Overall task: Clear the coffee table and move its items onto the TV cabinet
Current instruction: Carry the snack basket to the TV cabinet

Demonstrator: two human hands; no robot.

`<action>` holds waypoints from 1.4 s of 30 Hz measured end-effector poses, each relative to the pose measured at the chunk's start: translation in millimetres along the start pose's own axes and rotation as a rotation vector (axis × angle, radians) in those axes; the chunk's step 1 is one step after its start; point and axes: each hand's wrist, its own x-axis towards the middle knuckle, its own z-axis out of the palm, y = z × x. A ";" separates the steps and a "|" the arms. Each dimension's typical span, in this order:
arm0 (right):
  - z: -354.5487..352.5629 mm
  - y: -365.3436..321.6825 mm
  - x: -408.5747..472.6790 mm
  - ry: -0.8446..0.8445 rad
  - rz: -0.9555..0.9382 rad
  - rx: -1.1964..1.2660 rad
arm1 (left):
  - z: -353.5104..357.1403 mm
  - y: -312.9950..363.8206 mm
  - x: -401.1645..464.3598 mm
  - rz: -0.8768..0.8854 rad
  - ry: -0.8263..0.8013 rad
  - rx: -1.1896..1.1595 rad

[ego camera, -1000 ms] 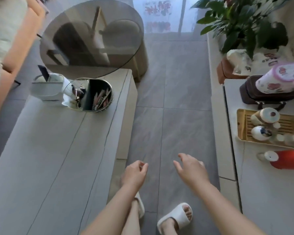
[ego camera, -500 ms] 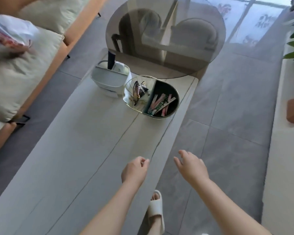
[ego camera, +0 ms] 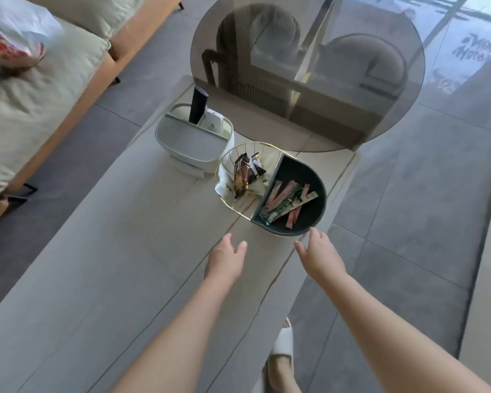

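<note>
A round snack basket (ego camera: 312,228) with a gold wire half and a dark half stands on the pale stone coffee table (ego camera: 111,279), holding wrapped snacks and sachet sticks. Behind it to the left sits a white organiser box (ego camera: 187,143) with a black remote standing upright in it. My left hand (ego camera: 224,259) hovers over the table just short of the basket's near rim, fingers relaxed and holding nothing. My right hand (ego camera: 319,251) reaches toward the basket's near right rim, fingers spread, also holding nothing. The TV cabinet is out of view.
A round smoked-glass tabletop (ego camera: 352,66) overlaps the far end of the coffee table. A sofa with cream cushions (ego camera: 40,80) runs along the left. Grey tiled floor (ego camera: 408,208) lies to the right, and my slippered foot (ego camera: 281,347) stands beside the table.
My view has turned from the TV cabinet side to the coffee table. Both hands have moved forward and now sit close to the snack basket, with fingers opening out.
</note>
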 end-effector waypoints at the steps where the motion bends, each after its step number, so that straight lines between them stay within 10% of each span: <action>1: 0.8 -1.3 12.5 0.010 0.042 0.039 | 2.2 4.0 10.9 -0.025 0.000 -0.010; 22: 17.8 14.2 85.7 0.192 0.221 0.777 | 41.1 41.9 105.7 -0.289 0.309 -0.528; 42: 14.9 107.8 -95.3 0.367 0.254 1.063 | 65.5 9.8 -72.4 -0.190 0.138 -0.472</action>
